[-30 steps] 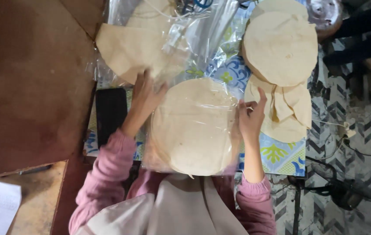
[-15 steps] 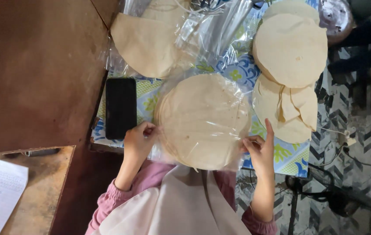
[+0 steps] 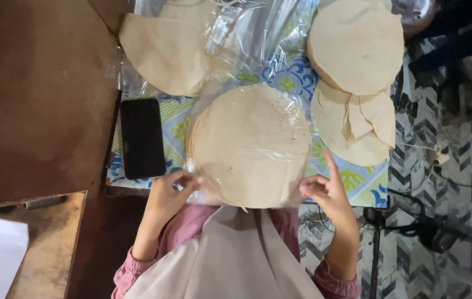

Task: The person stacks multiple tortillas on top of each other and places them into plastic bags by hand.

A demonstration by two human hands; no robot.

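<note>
A round stack of pale flatbreads (image 3: 250, 145) lies in a clear plastic bag (image 3: 297, 119) on a small table with a blue patterned cloth (image 3: 286, 83). My left hand (image 3: 169, 194) pinches the bag's near left edge. My right hand (image 3: 324, 191) grips the bag's near right edge, with the index finger pointing up beside the stack. Both hands sit at the table's near side, close to my body.
A black phone (image 3: 143, 137) lies left of the stack. More flatbreads lie at the far left (image 3: 164, 47), under loose plastic, and at the right as a round stack (image 3: 358, 44) above folded ones (image 3: 358, 127). A brown board (image 3: 31, 94) stands left; patterned floor (image 3: 446, 166) right.
Both hands slid from the sides of the bagged stack down to its near edge. The view shifted, so the table now appears lower and more centred.
</note>
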